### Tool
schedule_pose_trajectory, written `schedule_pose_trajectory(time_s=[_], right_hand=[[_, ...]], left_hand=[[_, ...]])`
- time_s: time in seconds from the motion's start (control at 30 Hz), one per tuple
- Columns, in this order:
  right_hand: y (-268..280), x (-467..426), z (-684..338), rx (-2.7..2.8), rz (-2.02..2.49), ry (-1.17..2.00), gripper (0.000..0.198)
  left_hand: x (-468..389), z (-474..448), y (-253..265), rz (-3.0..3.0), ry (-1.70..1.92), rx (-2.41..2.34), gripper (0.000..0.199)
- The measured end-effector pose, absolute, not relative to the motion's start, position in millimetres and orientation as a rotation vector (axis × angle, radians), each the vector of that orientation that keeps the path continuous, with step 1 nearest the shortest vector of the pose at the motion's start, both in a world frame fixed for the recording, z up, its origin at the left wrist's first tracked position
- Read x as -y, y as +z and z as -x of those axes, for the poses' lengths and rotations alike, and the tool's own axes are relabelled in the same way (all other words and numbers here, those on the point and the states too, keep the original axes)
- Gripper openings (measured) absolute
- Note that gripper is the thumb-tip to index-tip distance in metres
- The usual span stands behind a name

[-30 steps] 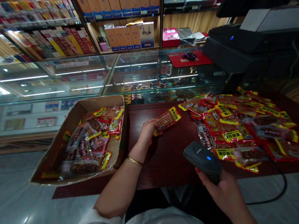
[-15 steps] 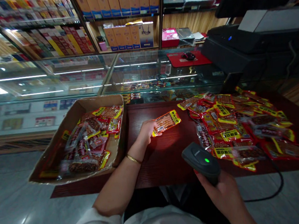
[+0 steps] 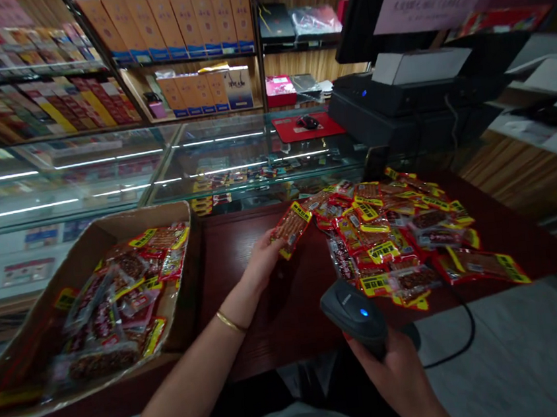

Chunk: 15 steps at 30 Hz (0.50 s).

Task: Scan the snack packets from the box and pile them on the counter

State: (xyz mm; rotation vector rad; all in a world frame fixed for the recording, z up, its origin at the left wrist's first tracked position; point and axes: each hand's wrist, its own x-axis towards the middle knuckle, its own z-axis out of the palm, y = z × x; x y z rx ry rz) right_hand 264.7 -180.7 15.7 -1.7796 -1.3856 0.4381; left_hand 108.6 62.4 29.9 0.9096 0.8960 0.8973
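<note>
Between the fingers of my left hand [image 3: 264,258] is a red and yellow snack packet [image 3: 292,228], held above the dark red table [image 3: 249,311] close to the pile's left edge. My right hand [image 3: 394,372] grips a black barcode scanner [image 3: 352,313] by its handle; a blue light glows on its top. Right of the held packet lies a loose pile of snack packets [image 3: 382,250], mostly red and yellow with some clear ones. More snack packets [image 3: 119,298] lie inside an open cardboard box [image 3: 194,250] on the left.
A glass display counter [image 3: 223,154] runs behind the table, with a mouse [image 3: 307,122] on a red pad. At the right stand a monitor [image 3: 357,8] and a black machine [image 3: 397,106]. The scanner's cable [image 3: 473,327] loops past the table's front edge. Boxed goods [image 3: 180,26] fill the shelves.
My left hand has moved the packet right, close to the pile, and tilted it more steeply. The scanner's light has gone from green to blue. My view has turned to the right.
</note>
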Motion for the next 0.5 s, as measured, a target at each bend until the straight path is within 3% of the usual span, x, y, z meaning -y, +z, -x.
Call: schedule_pose_trajectory(time_s=[0.17, 0.33, 0.5], right_hand=[[22, 188, -272, 1.343, 1.796, 0.457, 0.026], [19, 194, -274, 1.317, 1.798, 0.418, 0.028], [16, 199, -272, 1.289, 1.825, 0.357, 0.029]], left_hand=[[-76, -197, 68, -1.014, 0.868, -0.745, 0.029], [-94, -289, 105, -1.065, 0.61, -0.713, 0.013], [-83, -308, 118, -1.256, 0.514, -0.786, 0.035]])
